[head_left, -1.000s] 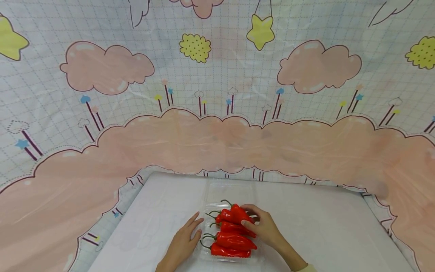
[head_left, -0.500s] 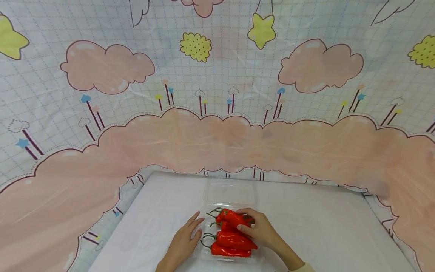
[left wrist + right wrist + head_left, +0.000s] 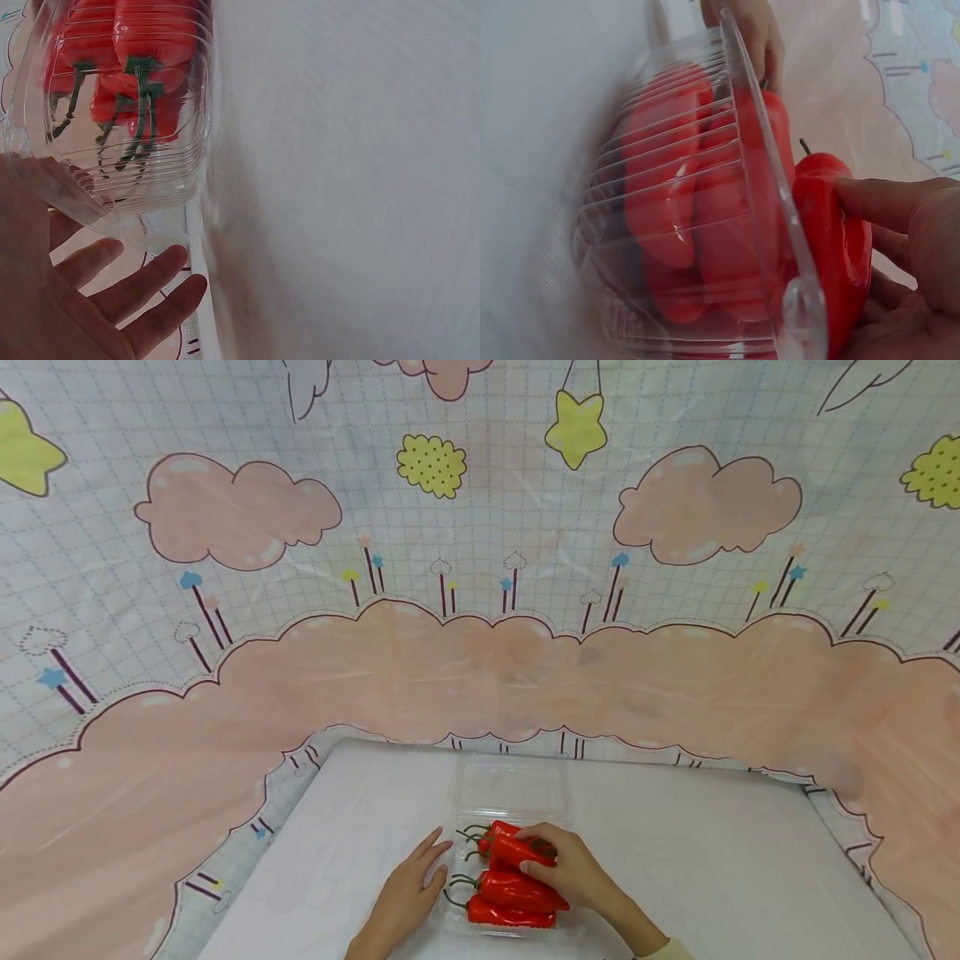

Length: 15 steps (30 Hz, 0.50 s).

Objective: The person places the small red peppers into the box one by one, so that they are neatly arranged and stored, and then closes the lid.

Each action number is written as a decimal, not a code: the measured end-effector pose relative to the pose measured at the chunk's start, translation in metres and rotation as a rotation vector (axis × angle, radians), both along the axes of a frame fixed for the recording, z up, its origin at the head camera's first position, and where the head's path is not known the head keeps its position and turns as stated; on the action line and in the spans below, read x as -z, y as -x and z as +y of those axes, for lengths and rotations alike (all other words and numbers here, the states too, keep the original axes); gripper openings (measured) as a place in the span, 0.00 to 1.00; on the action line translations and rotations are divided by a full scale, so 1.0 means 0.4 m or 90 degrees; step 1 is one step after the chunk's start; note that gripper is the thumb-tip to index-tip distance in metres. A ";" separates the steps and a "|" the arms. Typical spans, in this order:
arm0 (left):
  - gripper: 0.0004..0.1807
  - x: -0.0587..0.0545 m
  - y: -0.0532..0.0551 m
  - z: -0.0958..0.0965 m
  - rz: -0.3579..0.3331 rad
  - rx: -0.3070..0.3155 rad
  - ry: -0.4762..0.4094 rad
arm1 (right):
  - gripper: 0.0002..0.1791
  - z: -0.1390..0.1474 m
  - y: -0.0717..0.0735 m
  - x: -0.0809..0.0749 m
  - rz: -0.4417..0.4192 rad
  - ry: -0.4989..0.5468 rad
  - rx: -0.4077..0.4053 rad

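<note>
A clear plastic clamshell box (image 3: pixel 161 196) holds several glossy red peppers (image 3: pixel 517 890) with green stems, their stems pointing left in the head view. My right hand (image 3: pixel 573 867) grips one red pepper (image 3: pixel 832 232) from its right side, thumb on the near side and fingers on the far side. That pepper lies over the others in the back half of the box and stands above the rim in the right wrist view. At the box's left edge, my left hand (image 3: pixel 405 890) has its fingers (image 3: pixel 142 289) spread and relaxed, the palm beside the plastic wall.
The box's clear lid (image 3: pixel 510 787) lies folded back behind it. Both parts sit on a white-covered table (image 3: pixel 697 827). A patterned cloth (image 3: pixel 480 677) with clouds and stars hangs behind the table and along its sides.
My right hand has brought its pepper nearer to me and lower, from the back of the box onto the peppers at its middle. My left hand has stayed in place.
</note>
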State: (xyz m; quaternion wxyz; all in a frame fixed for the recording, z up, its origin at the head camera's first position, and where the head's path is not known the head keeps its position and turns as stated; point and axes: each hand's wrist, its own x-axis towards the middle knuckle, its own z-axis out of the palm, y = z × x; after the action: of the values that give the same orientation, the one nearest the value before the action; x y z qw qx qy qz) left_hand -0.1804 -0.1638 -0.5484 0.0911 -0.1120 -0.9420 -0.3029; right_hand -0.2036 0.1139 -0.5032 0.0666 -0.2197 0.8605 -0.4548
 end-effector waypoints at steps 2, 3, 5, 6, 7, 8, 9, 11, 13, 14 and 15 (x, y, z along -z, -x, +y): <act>0.21 0.000 0.000 0.000 0.000 0.000 0.000 | 0.20 -0.001 0.000 0.003 0.008 -0.004 -0.002; 0.21 0.000 -0.001 0.000 -0.001 0.000 0.000 | 0.20 -0.001 0.000 0.004 0.010 -0.004 -0.003; 0.21 0.000 -0.001 -0.001 -0.003 0.002 0.000 | 0.19 -0.002 0.001 0.007 0.014 -0.008 -0.003; 0.21 0.000 0.000 -0.001 -0.006 0.003 0.000 | 0.19 -0.003 0.002 0.008 0.018 -0.012 -0.004; 0.21 -0.001 -0.001 -0.002 -0.011 0.002 -0.001 | 0.19 -0.003 0.002 0.011 0.021 -0.017 -0.004; 0.21 -0.001 -0.001 -0.002 -0.015 0.001 -0.003 | 0.19 -0.004 0.003 0.012 0.024 -0.021 -0.004; 0.21 -0.001 -0.001 -0.002 -0.018 0.001 -0.004 | 0.18 -0.005 0.003 0.014 0.026 -0.025 -0.004; 0.21 0.000 0.000 -0.003 -0.021 -0.001 -0.007 | 0.18 -0.008 0.002 0.018 0.026 -0.037 -0.004; 0.21 0.001 0.000 -0.002 -0.024 -0.004 -0.010 | 0.18 -0.010 0.001 0.021 0.020 -0.042 -0.004; 0.21 0.001 0.000 -0.002 -0.024 -0.004 -0.011 | 0.18 -0.011 -0.001 0.022 0.016 -0.043 -0.005; 0.21 0.001 0.000 -0.002 -0.023 -0.004 -0.012 | 0.18 -0.012 -0.002 0.022 0.013 -0.043 -0.005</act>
State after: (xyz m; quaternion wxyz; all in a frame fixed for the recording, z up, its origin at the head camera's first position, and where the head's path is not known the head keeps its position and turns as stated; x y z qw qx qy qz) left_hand -0.1803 -0.1647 -0.5488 0.0761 -0.1031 -0.9410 -0.3131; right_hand -0.2028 0.1092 -0.5119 0.0673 -0.2252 0.8752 -0.4228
